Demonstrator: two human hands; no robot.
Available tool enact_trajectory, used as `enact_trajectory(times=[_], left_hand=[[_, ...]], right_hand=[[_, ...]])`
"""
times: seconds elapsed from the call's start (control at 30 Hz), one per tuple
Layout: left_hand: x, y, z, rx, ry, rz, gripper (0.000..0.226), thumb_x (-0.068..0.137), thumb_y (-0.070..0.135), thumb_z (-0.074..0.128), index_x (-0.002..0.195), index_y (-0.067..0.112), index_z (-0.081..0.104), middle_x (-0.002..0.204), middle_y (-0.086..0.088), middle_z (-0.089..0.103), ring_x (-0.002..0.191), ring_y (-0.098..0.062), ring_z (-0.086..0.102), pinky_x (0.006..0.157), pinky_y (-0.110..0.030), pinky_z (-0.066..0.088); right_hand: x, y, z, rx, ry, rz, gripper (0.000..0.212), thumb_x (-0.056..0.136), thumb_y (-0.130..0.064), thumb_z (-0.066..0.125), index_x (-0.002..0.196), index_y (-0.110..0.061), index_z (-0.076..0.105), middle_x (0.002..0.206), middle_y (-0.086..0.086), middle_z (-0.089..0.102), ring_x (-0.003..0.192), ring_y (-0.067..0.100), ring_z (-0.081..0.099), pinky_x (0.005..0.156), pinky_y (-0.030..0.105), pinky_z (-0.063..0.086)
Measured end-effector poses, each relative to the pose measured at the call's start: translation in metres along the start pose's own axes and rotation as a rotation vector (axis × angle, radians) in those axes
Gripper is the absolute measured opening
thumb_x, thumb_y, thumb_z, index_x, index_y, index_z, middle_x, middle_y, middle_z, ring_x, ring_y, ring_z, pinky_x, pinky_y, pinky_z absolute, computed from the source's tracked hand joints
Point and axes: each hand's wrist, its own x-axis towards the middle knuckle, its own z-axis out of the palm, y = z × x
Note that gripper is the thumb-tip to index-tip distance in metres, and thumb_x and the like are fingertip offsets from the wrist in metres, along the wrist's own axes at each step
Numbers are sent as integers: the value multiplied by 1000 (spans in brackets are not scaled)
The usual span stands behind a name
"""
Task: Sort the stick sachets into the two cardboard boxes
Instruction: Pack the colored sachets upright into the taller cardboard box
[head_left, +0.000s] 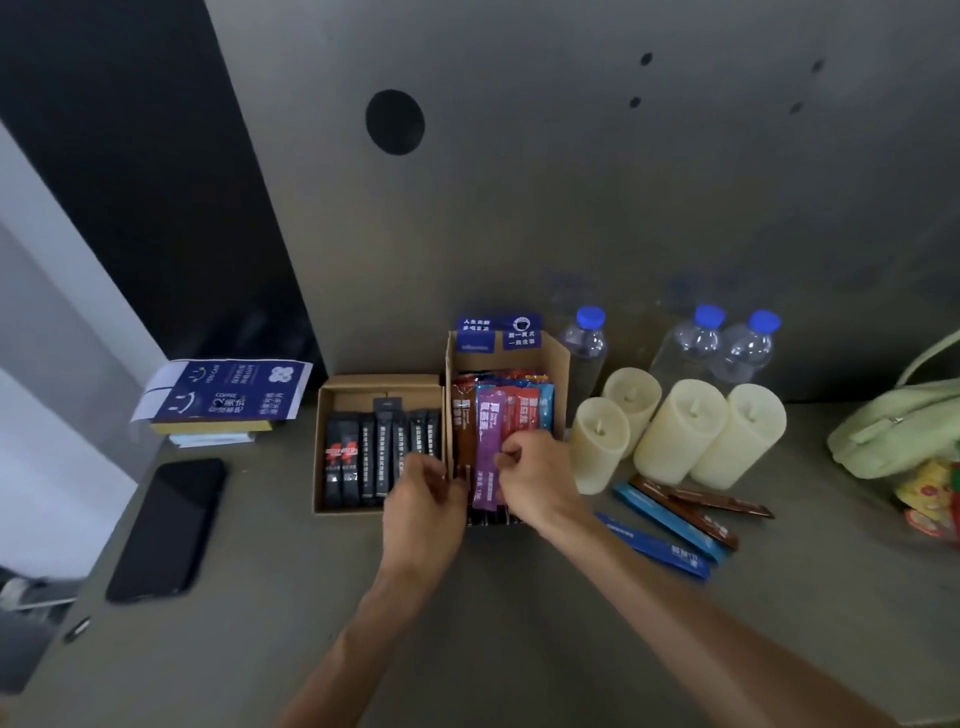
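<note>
Two open cardboard boxes stand side by side on the grey table. The left box (323, 415) holds several black stick sachets (363, 457). The right box (558, 358) holds coloured sachets, brown, purple, red and blue. My right hand (540, 478) pinches the purple sachet (488, 441) near its lower half, over the right box. My left hand (423, 499) hovers at the wall between the boxes, fingers curled at the front end of the sachets; whether it grips one I cannot tell. Several loose blue and brown sachets (675, 519) lie on the table to the right.
Several cream candles (680, 431) stand right of the boxes, with three blue-capped water bottles (696, 343) behind. A black phone (166, 525) lies left, near stacked blue-printed boxes (223, 397). A green bag (904, 421) and bright packets sit far right.
</note>
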Motion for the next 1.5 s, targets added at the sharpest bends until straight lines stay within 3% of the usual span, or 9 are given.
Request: enact_trajectory(times=[0.23,0.47,0.6,0.67,0.83,1.13,1.23,1.33,1.5], left_hand=[[13,-8,10,186,-73,-4,34,85,27,75,97,18,45,86,5,60,71,-10,56,51,-18,35],[16,-15,19,276,-81,-21,42,82,37,78,98,22,42,96,4,66,85,-18,66,65,-31,51],[18,-15,18,294,-84,1,44,81,39,79,96,24,41,96,5,65,87,-18,66,70,-35,55],[19,-16,17,299,-92,6,45,81,39,79,97,24,41,97,5,65,88,-18,66,71,-35,55],[21,-16,18,321,-95,-3,46,80,41,80,99,23,43,97,5,66,87,-16,66,70,-34,56],[10,-14,13,264,-56,18,46,80,44,79,101,26,41,98,10,64,82,-7,61,62,-21,46],[-13,-8,13,241,8,144,38,84,38,75,89,27,38,86,10,59,71,-1,55,54,-14,36],[-38,-5,23,215,-14,380,32,86,29,74,85,27,41,81,15,51,69,3,51,56,-10,33],[-52,4,74,268,-342,629,11,94,20,58,103,23,62,100,6,61,86,-10,58,69,-32,53]], right_hand=[[10,-2,14,-70,49,26,20,96,-19,62,112,-9,67,117,4,68,106,17,67,87,29,57],[11,2,13,-67,74,-14,26,97,-25,62,119,-9,63,125,2,65,113,15,65,87,27,56],[12,3,13,-78,76,-21,28,96,-27,64,119,-11,63,120,-1,67,92,4,64,60,5,46],[12,5,14,-86,71,-22,30,96,-29,64,120,-11,63,118,-1,68,87,3,63,51,4,41],[14,9,15,-89,74,-3,33,96,-28,63,123,-9,62,121,2,68,105,13,68,84,26,59],[3,11,8,-41,66,-51,24,94,-31,66,109,-12,67,117,0,68,102,11,69,81,24,59],[-17,15,-7,-3,29,-44,15,92,-33,67,97,-18,66,106,-5,69,90,8,71,74,30,63],[-38,32,-30,-40,5,-60,12,92,-33,68,96,-23,68,93,-15,67,81,-3,66,70,15,56],[-61,88,-74,-200,12,11,8,90,-30,71,84,-24,70,74,-13,66,71,-2,62,65,16,48]])
